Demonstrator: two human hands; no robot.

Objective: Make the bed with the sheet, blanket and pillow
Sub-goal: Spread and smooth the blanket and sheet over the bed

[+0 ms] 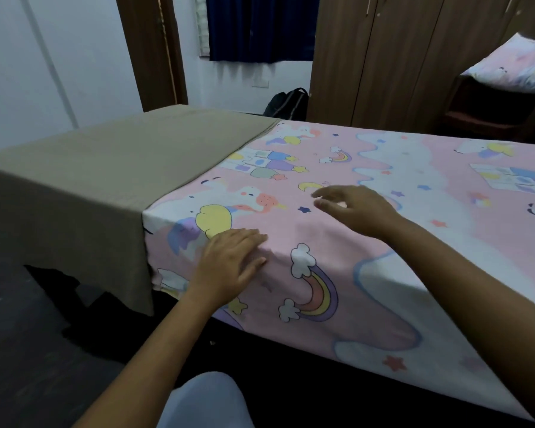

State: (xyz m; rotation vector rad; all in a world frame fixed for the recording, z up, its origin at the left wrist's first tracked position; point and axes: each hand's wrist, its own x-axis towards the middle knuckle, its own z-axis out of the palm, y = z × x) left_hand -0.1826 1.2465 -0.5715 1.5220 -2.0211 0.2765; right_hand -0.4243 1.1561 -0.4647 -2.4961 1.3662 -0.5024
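Two hands, fingers extended, grip nothing: left hand (pixel 229 261) lies flat on the sheet (pixel 414 196) at its near edge, right hand (pixel 355 211) is over the sheet farther in.

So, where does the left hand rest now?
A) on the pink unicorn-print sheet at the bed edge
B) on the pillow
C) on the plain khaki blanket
A: the left hand lies flat on the pink unicorn-print sheet, apart from the plain khaki blanket.
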